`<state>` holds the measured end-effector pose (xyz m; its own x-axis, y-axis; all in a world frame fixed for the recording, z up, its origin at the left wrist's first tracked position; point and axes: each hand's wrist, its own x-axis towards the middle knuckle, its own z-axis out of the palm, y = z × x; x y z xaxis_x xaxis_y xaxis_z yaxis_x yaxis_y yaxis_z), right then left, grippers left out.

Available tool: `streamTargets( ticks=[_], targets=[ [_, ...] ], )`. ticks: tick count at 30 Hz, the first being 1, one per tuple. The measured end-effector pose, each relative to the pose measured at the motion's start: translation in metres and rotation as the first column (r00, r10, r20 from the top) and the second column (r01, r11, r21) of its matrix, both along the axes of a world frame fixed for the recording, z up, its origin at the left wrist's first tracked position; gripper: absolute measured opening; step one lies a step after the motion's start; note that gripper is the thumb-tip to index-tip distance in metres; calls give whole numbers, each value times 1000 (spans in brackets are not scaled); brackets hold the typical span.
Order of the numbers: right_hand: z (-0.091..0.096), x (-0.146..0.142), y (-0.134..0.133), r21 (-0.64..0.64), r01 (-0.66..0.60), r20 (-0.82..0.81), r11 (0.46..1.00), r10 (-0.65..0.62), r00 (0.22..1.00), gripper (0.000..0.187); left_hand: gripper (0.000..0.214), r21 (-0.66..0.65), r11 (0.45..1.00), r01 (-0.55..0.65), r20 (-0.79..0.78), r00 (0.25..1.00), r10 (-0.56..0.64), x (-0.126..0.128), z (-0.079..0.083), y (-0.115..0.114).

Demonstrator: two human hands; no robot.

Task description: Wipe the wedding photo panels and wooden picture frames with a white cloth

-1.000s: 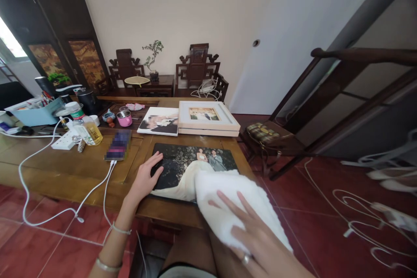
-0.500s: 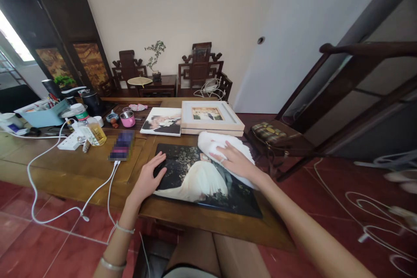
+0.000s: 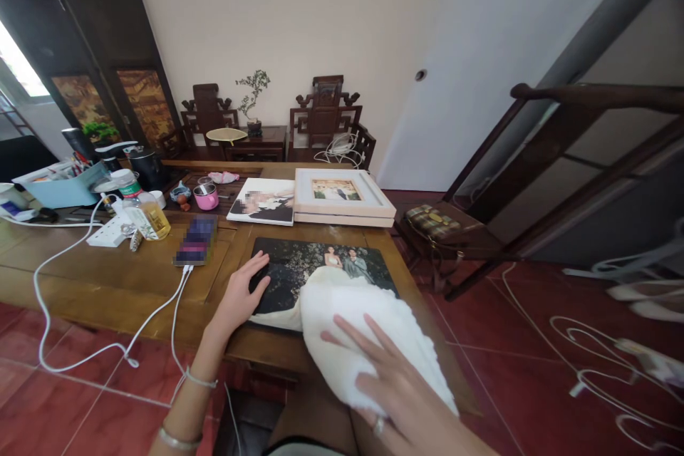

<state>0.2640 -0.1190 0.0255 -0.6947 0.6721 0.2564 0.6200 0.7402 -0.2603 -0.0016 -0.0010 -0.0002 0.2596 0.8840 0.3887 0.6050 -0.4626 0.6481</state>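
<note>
A dark glossy photo panel [image 3: 288,261], printed with two people and a pale dress, lies flat near the table's front edge. My left hand [image 3: 241,293] rests on its left edge, open, thumb and fingers apart. Over the panel's lower right part spreads a white cloth [image 3: 368,306], which reaches past the front edge and hides that corner. My right hand [image 3: 385,377] is on top of the cloth and has hold of it, some fingers stretched out across it and others bent by its near edge.
Behind the panel lie a framed picture [image 3: 342,217] on a box-like stack and a smaller print [image 3: 261,201]. Leftward are a phone [image 3: 195,242] with white cables, a power strip [image 3: 107,231], a bottle [image 3: 149,217] and a pink cup [image 3: 206,197]. A chair holds a checked bag [image 3: 432,222].
My right hand has drawn the white cloth from the panel's upper right toward me, uncovering the two printed people. My left hand has stayed at the left edge.
</note>
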Motion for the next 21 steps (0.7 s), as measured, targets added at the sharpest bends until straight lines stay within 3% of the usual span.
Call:
streamTargets(
  ticks=[2,4,11,14,17,21],
  targets=[
    [3,0,3,-26,-6,12,1000,7,1000,18,37,7,1000,7,-7,1000,-7,0,0,0],
    [3,4,22,-39,46,21,998,-46,999,17,37,12,1000,18,-9,1000,-18,0,0,-1],
    [-4,26,143,-38,313,21,949,-312,950,26,36,1,1000,24,-14,1000,-24,0,3,-2],
    [-8,28,167,-31,376,26,926,-375,926,28,37,-9,1000,8,-8,1000,-8,0,3,-2],
    [-11,19,149,10,336,22,942,-336,942,26,37,-9,1000,-6,4,1000,6,0,2,-1],
    [-7,-2,74,37,197,-23,980,-197,980,21,36,-5,1000,-7,16,1000,7,0,1,0]
  ],
)
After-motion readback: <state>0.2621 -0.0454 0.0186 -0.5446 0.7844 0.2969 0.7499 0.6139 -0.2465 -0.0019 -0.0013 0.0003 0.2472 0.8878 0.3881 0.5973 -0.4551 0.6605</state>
